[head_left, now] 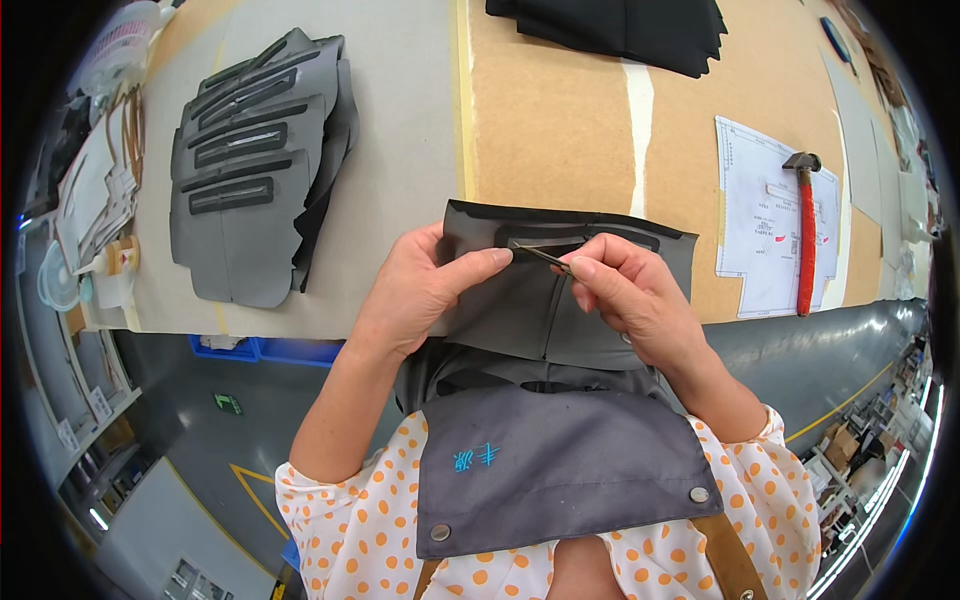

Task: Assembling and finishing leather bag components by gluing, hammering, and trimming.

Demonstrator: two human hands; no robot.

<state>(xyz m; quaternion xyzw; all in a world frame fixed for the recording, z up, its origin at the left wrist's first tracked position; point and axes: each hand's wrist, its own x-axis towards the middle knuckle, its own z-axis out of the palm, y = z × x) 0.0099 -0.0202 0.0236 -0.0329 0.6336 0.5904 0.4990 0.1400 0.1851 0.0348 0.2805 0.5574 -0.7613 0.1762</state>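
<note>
Fingers of right hand [640,297] pinching slim metal tool [538,253]; left hand [412,288] gripping grey panel [500,312] at table [560,130] edge, apparently steadying it near the tip. Outward: similar panels [235,240] stacked left; hammer [806,235] on paper sheet [752,190], perhaps weighting it.

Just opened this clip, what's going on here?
A person at a workbench is working on a grey panel with a dark-bordered slot. The left hand grips the panel, its thumb by the slot's left end. The right hand pinches a slim metal tool, its tip near that thumb. To the left lies a stack of similar grey panels; to the right, a red-handled hammer rests on a printed sheet.
</note>
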